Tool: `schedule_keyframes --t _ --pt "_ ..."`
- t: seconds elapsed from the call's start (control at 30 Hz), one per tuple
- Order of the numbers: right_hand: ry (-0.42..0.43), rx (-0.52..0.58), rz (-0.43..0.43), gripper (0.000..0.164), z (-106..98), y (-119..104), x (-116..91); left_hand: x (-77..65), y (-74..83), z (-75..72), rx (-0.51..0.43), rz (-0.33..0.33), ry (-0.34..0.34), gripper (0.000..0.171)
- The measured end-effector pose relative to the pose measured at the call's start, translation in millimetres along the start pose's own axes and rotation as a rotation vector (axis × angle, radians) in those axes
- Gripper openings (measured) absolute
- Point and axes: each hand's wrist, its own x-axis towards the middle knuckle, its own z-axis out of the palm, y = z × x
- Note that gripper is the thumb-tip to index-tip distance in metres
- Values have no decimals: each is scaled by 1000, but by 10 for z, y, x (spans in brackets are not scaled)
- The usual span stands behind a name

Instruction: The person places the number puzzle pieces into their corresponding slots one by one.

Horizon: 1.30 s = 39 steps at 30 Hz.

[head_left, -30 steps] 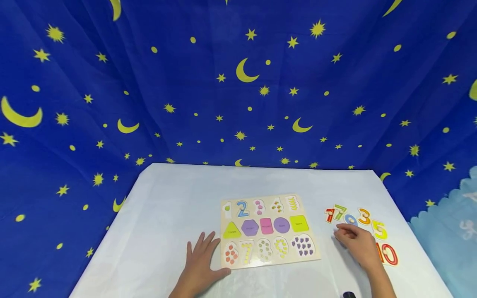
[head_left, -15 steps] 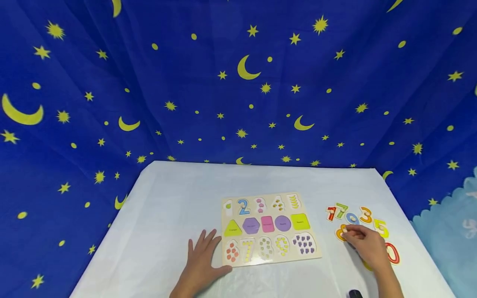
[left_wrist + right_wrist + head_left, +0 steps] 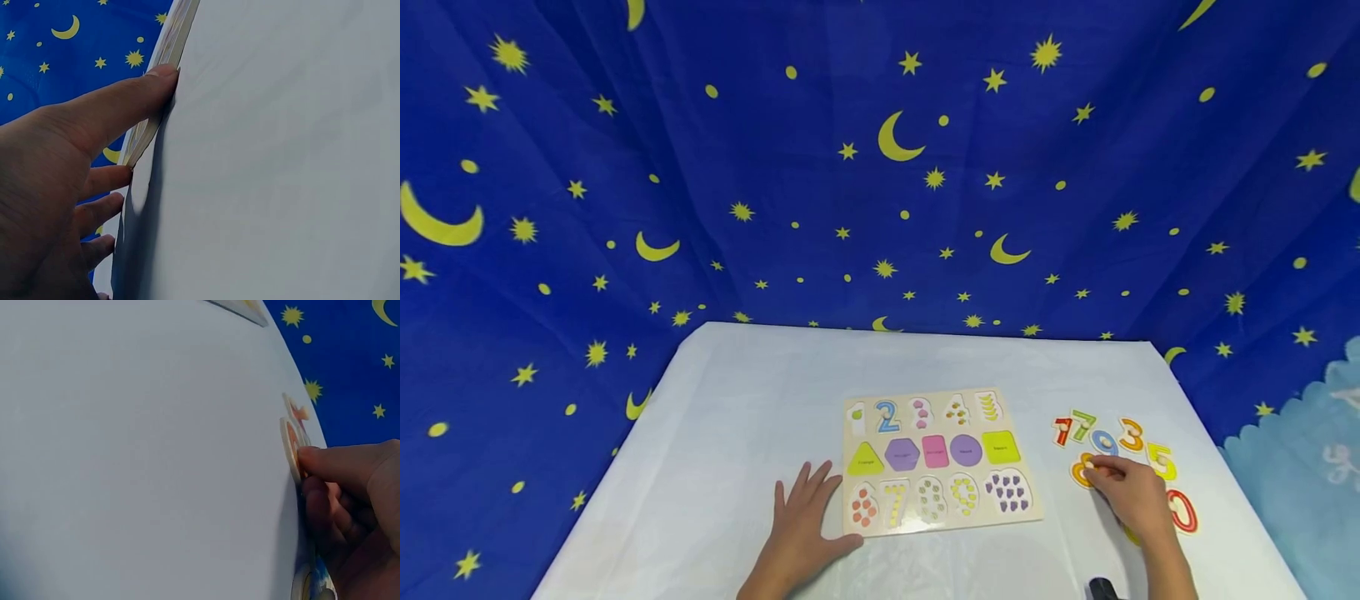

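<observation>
A wooden number puzzle board (image 3: 942, 527) lies flat, with the blue number 2 piece (image 3: 887, 417) in its top row. My left hand (image 3: 801, 533) is spread at the board's lower left corner; in the left wrist view its thumb (image 3: 125, 106) touches the board's edge (image 3: 181, 37). To the board's right, my right hand (image 3: 1135, 498) pinches an orange number puzzle piece (image 3: 1078, 472) between thumb and fingers. The fingers partly cover this piece, so its digit is unclear. The right wrist view shows the piece (image 3: 289, 445) standing tilted at the fingertips.
Around the right hand lie loose number pieces: a red 1 (image 3: 1062, 431), green 7 (image 3: 1081, 427), blue 9 (image 3: 1103, 443), orange 3 (image 3: 1131, 434), yellow 5 (image 3: 1162, 461) and red 0 (image 3: 1183, 512). A black object (image 3: 1102, 588) sits at the table's front edge. Starry blue cloth (image 3: 880, 208) surrounds the white table.
My right hand has come to pinch the orange number piece, which now shows beside its fingertips. My left hand stays at the board's corner.
</observation>
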Motion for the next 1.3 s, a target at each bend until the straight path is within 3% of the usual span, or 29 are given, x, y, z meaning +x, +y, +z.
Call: schedule_keyframes --t 0.33,0.7,0.93,1.3 --pt "94 -17 -69 30 115 -8 10 1 -15 0 15 -3 9 91" --pt "99 -7 -103 32 184 8 27 4 -13 -21 17 -1 16 90" --pt "49 -5 -100 33 151 -36 54 4 -21 -11 15 0 18 92" --pt "-9 118 -80 35 155 -35 70 17 -5 25 3 -29 -2 94"
